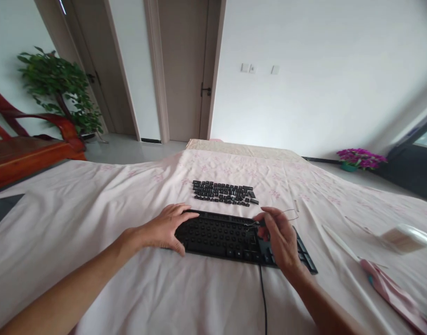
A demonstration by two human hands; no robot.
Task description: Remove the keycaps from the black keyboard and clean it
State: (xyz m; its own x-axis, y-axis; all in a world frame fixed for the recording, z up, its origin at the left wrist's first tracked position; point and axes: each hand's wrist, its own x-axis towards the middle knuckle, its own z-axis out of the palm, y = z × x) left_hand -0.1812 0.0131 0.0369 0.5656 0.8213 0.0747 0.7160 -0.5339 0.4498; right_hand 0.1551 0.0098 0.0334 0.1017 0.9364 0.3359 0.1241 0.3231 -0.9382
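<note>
Two bare forearms are being shown, entering from the lower edge of the view. No sleeves are being worn on either arm as far as the visible parts reach; both are being left uncovered from the lower edge up to the wrists. No watch, band or bracelet is being worn on either wrist. The left hand (pixel 166 228) is being seen from the back, ungloved, with no ring showing on its visible fingers. The right hand (pixel 281 239) is likewise being seen ungloved and without rings. Fingernails are being rendered too small to be told.
</note>
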